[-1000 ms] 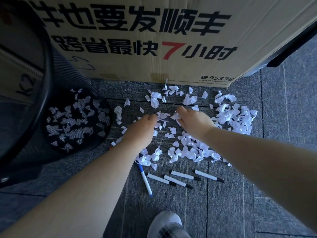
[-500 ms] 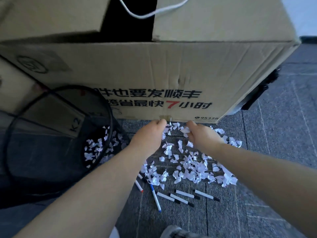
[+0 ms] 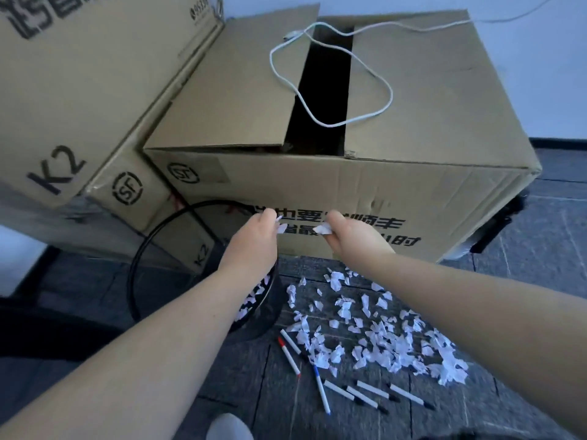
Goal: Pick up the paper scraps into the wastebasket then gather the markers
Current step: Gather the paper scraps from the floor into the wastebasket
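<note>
Head cam: both hands up by the box (image 3: pixel 365 185). Left hand (image 3: pixel 254 239) & right hand (image 3: pixel 352 239) each pinch scraps (image 3: pixel 322 230). Bin (image 3: pixel 152 242) at left. Markers (image 3: pixel 365 395) on floor.

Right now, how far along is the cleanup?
Partly done. Some scraps already lie in the wastebasket. Both hands hold more: the left hand and right hand are raised beside its rim. A big scatter of scraps remains on the floor, and the markers lie ungathered.
</note>
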